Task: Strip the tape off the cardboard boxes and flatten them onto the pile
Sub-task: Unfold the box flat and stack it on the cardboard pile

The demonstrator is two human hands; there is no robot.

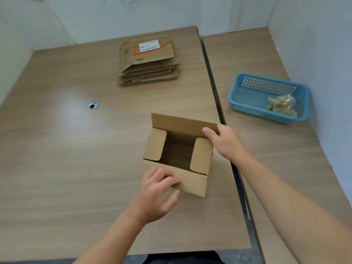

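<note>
The left hand, smeared by motion, covers part of the near flap of the open brown cardboard box, so its grip cannot be judged. The right hand hides the far flap's right corner; its thumb is out of sight. The white printed label on the stack of flattened brown cardboard is too small to read. The crumpled wad in the blue plastic mesh basket is indistinct.
</note>
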